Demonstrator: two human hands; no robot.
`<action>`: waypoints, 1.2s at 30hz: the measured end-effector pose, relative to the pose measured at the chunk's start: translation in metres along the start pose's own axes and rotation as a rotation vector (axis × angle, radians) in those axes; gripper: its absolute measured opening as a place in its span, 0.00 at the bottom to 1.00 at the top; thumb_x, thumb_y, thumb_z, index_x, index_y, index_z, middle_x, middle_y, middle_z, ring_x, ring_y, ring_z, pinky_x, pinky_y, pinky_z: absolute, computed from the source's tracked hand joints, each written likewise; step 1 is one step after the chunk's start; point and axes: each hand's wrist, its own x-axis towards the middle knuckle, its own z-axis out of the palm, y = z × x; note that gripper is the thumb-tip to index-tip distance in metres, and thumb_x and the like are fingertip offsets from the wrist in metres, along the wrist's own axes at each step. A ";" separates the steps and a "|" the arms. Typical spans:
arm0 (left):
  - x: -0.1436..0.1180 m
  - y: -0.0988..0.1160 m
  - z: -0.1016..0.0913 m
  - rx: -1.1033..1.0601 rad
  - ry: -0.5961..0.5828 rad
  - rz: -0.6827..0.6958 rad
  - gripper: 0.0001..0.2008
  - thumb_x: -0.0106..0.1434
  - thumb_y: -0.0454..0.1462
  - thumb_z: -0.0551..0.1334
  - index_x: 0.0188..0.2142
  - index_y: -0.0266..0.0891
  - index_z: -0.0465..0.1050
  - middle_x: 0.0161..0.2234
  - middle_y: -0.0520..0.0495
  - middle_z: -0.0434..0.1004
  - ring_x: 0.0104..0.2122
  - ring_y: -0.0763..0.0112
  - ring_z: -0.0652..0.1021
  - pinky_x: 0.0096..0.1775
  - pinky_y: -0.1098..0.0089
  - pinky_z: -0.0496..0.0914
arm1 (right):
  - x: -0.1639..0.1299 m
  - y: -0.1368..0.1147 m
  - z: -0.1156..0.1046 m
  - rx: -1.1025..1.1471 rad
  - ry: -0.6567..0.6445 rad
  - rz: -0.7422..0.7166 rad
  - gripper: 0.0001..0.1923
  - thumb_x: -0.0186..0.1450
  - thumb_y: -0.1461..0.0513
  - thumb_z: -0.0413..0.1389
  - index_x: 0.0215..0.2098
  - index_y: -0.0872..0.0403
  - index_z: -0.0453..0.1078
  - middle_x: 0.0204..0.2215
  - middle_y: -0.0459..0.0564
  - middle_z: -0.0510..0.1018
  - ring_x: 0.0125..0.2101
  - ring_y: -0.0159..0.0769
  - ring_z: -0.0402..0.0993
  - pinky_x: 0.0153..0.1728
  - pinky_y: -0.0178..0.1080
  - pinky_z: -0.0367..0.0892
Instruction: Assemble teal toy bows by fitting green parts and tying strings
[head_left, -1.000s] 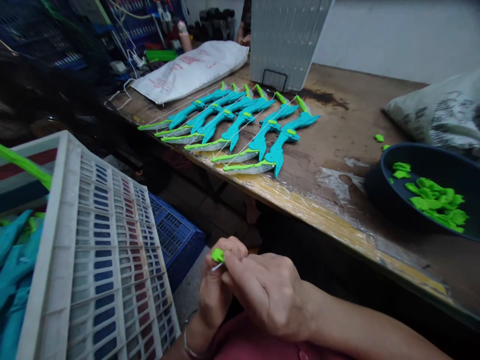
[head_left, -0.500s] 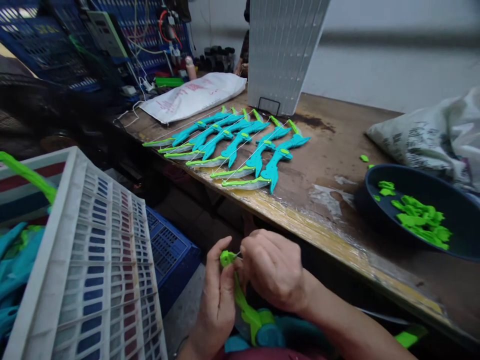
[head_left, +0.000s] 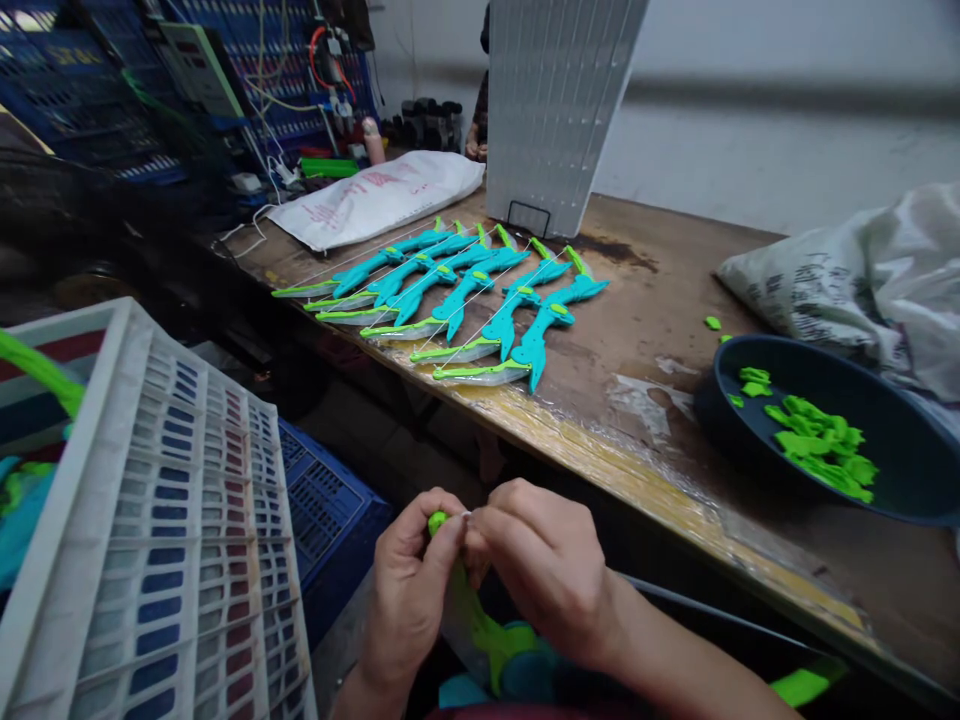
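Note:
A toy bow (head_left: 491,640) with green limbs and a teal grip lies across my lap, below the table edge. My left hand (head_left: 409,580) is closed around its upper green tip, thumb and forefinger pressed on either side. Close against that tip, my right hand (head_left: 551,565) is closed in a pinch at a short bit of white string (head_left: 466,515). Fingers cover most of the string and the tip. Several strung toy bows (head_left: 541,335) in the same colours lie in a row on the table.
A wooden table (head_left: 637,300) runs along the front. On it are a dark blue bowl (head_left: 720,390) of small green parts, white sacks (head_left: 390,190), and a grey panel (head_left: 559,110). A white crate (head_left: 105,420) of bow parts stands left. Another person's hand (head_left: 474,148) shows behind the panel.
My hands have drawn together at the bow tip, and the right fingers now meet the left. Less string shows between them. The view has shifted slightly.

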 end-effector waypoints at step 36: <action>0.008 -0.001 0.012 -0.249 0.042 -0.214 0.16 0.55 0.44 0.74 0.25 0.36 0.73 0.18 0.55 0.67 0.18 0.79 0.67 0.21 0.79 0.63 | -0.008 0.012 0.007 0.290 -0.125 0.133 0.08 0.73 0.68 0.44 0.35 0.52 0.57 0.33 0.50 0.68 0.33 0.34 0.64 0.33 0.37 0.65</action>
